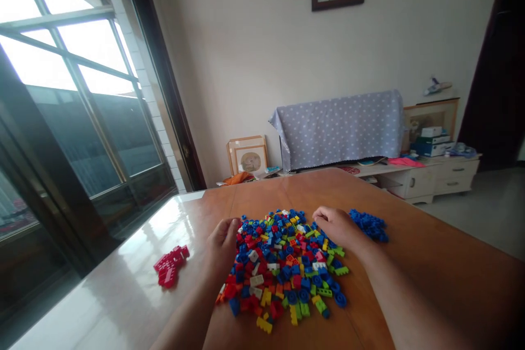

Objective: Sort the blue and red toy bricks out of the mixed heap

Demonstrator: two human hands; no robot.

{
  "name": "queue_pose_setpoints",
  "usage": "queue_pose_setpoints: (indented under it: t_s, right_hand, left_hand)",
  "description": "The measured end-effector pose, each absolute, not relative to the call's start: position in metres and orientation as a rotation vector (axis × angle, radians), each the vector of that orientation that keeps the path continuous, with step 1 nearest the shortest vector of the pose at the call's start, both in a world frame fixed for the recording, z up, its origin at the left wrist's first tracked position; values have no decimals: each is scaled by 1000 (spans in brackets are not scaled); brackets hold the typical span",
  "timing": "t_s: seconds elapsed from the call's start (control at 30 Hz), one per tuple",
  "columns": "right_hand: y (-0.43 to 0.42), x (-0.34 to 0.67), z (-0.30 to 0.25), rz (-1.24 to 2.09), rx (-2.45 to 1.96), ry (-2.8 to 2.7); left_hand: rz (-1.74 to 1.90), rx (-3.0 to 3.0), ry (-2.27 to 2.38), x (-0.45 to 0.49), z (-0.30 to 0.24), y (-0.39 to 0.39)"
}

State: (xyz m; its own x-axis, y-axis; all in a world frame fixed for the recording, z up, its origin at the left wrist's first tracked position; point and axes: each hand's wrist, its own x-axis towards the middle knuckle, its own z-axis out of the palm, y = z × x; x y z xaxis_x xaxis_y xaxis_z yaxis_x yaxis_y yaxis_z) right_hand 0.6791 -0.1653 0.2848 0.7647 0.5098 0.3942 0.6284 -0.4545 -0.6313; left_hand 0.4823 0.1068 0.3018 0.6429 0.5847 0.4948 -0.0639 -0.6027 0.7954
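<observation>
Left hand (223, 236) and right hand (335, 225) curled, contents indeterminable; loose bricks (256, 280) between them could scatter if either sweeps inward.

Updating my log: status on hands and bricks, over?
Left hand beside mixed brick pile, right hand opposite; grips unclear. Red cluster left, blue cluster right. Nothing seen blocking either hand.

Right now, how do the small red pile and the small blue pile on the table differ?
The red pile shows only red pieces; the blue pile only blue. The red pile lies left of the mixed heap, the blue pile right of it. The red pile sits where the table reflects brightly, the blue pile on plainly brown surface. Both lie apart from the heap.
</observation>
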Motion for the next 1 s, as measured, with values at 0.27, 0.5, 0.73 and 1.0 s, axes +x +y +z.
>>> queue_pose_setpoints:
  t_s: [0.27,0.5,0.73,1.0]
  right_hand:
    - [-164,667,284,-138,-2122,-890]
    - [-160,669,281,-148,-2148,-895]
    - [-167,681,281,-180,-2145,-859]
    - [-196,706,278,-113,-2291,-705]
  left_hand:
    - [861,2187,490,490,299,75]
    - [571,2609,344,506,283,45]
    - [554,2861,243,513,275,51]
    - [702,2684,89,502,281,53]
